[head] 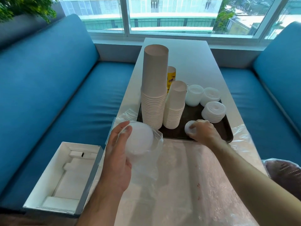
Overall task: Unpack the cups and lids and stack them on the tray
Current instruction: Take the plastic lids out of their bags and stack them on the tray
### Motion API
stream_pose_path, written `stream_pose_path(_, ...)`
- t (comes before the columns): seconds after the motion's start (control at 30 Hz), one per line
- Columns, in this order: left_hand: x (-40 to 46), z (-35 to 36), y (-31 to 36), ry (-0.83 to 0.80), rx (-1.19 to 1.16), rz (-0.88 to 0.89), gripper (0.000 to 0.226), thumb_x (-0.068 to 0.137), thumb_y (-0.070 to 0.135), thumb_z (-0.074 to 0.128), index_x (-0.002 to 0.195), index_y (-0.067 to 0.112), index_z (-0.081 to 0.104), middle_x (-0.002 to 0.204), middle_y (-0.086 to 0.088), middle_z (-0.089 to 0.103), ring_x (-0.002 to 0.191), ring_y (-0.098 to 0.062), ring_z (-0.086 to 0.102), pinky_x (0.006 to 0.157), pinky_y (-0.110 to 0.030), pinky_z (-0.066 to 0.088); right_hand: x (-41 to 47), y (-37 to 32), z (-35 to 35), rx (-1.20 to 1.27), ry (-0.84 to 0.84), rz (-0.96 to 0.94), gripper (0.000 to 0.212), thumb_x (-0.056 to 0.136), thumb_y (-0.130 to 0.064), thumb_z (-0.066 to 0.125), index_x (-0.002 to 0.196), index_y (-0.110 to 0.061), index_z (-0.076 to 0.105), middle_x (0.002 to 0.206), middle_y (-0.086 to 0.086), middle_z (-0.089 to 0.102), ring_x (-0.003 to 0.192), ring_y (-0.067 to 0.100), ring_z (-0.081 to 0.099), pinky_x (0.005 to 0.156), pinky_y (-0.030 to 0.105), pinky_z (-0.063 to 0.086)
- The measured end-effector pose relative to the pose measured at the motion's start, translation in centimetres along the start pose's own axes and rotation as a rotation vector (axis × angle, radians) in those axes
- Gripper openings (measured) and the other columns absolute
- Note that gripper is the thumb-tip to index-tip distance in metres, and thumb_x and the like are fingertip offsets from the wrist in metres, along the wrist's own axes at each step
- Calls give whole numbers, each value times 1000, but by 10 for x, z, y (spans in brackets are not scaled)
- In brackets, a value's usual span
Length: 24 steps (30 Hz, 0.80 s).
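Observation:
A dark tray (182, 132) sits on the white table. On it stand a tall stack of white paper cups (154, 101), a shorter cup stack (175, 108), a yellow cup stack (171, 75) behind them and three stacks of white lids (214, 111) at the right. My left hand (118, 154) holds a stack of white lids in a clear plastic bag (140, 141) just left of the tray's front corner. My right hand (203, 132) grips a small stack of lids (189, 128) at the tray's front edge.
Loose clear plastic wrap (187, 185) covers the near part of the table (179, 51). An open white box (65, 175) lies on the blue bench at the left. Another blue bench (260, 101) runs along the right. A wrapped dark object (283, 170) sits at the right edge.

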<state>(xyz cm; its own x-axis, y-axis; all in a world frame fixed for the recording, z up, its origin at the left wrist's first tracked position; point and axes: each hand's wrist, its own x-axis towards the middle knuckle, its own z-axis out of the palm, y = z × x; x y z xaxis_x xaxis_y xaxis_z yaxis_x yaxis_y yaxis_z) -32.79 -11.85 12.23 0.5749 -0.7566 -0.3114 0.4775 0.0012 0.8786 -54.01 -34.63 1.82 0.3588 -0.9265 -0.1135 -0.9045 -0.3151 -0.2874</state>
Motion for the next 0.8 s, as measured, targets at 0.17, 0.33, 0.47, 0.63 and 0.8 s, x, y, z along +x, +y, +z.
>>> stream_pose_path(0.17, 0, -2, 2, 1, -15, -3, 38, 72, 47, 70, 110, 43, 71, 130, 6, 61, 121, -23, 58, 88, -45, 55, 1, 5, 4, 59, 41, -11, 35, 76, -35, 85, 106, -19, 75, 128, -2, 55, 120, 26, 49, 93, 40, 49)
stream_pose_path(0.33, 0, -2, 3, 2, -8, 6, 37, 73, 47, 70, 110, 42, 72, 131, 5, 61, 122, -22, 58, 88, -44, 53, 12, 9, 0, 35, -93, 13, 42, 68, -31, 80, 107, -24, 65, 130, 1, 51, 115, 28, 48, 94, 36, 46)
stream_pose_path(0.47, 0, -3, 3, -5, 10, 15, 38, 73, 49, 69, 111, 44, 71, 135, 4, 59, 124, -23, 56, 94, -48, 53, 21, 12, -5, 37, -104, 21, 40, 70, -34, 80, 104, -28, 59, 117, 2, 53, 106, 21, 46, 85, 32, 41)
stream_pose_path(0.63, 1, -3, 3, -6, 15, 18, 37, 74, 48, 69, 111, 44, 71, 135, 5, 59, 125, -24, 56, 100, -51, 51, 22, 13, -4, 17, -76, 6, 37, 77, -46, 76, 103, -30, 55, 119, 2, 58, 106, 23, 48, 90, 38, 47)
stream_pose_path(0.8, 1, -2, 3, -7, 15, 19, 40, 69, 51, 70, 109, 46, 72, 134, 6, 59, 125, -25, 55, 100, -51, 51, 23, 9, -2, 15, -70, -41, 40, 78, -39, 78, 110, -23, 60, 132, 0, 53, 116, 23, 49, 96, 35, 46)
